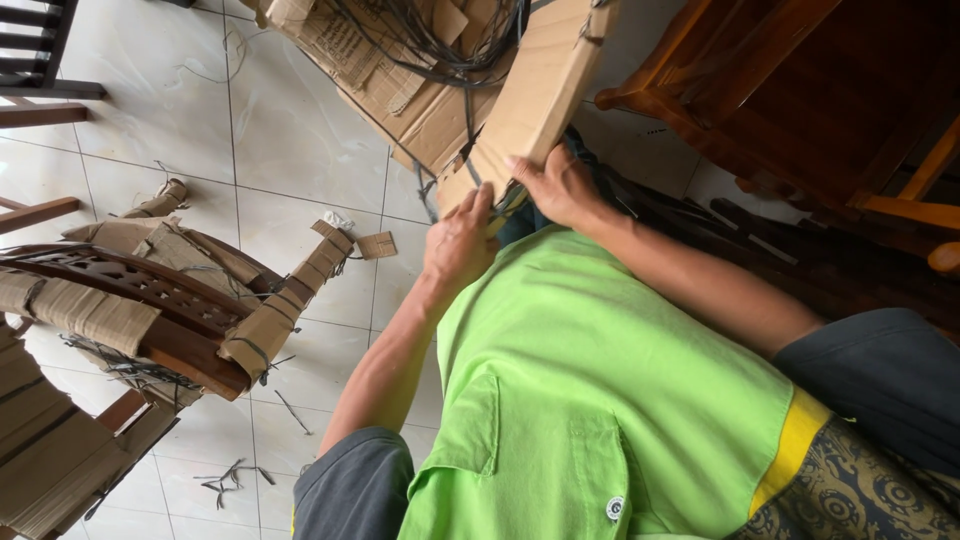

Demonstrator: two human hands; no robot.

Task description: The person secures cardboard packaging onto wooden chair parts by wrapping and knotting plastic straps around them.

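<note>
Wrapping looks only partly removed. Cardboard-clad wooden piece (545,90) stands over the floor (300,130), just ahead of the torso. Left hand (460,240) pinches its lower edge and right hand (560,185) clasps alongside. Strap scraps (225,478) litter the tiles, and the chair (130,300) at left is half-covered.

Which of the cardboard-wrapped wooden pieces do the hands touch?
The long flat wrapped piece at top centre: both the left hand and the right hand grip its lower end. The wrapped chair at left lies untouched.
</note>
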